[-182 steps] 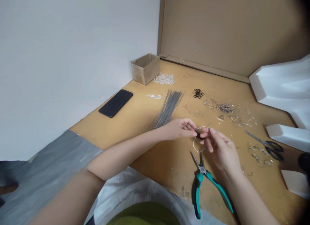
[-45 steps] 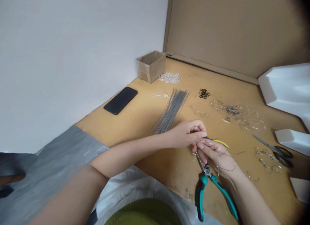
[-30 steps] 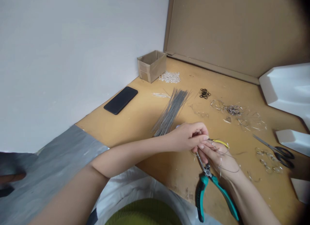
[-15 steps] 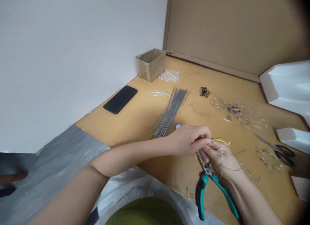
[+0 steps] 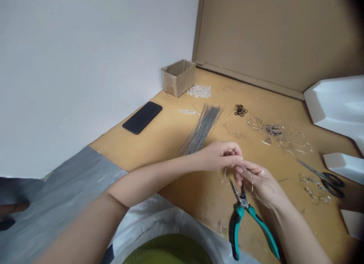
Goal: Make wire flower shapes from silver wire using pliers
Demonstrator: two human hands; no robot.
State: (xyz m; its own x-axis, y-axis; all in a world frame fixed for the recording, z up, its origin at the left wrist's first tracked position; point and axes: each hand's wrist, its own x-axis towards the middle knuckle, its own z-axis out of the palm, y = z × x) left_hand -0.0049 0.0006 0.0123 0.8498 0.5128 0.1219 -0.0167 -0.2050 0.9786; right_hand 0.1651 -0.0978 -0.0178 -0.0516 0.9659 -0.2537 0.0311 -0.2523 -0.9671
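Indoors, handheld wire [image 5: 225, 173] above tan table [image 5: 166, 133] beside pale wall [image 5: 99, 66].

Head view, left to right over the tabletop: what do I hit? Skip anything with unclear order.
Flat black phone → bundle of thin grey metal wires → small pile of black rings → scissors with black handles.

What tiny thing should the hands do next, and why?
Maybe the right hand should gently draw the thin wire a bit snugger while the left hand pinches it. The fingertips of both hands meet at the wire, and slack bits of it curl out loosely beside them. The pliers lie spread just below.
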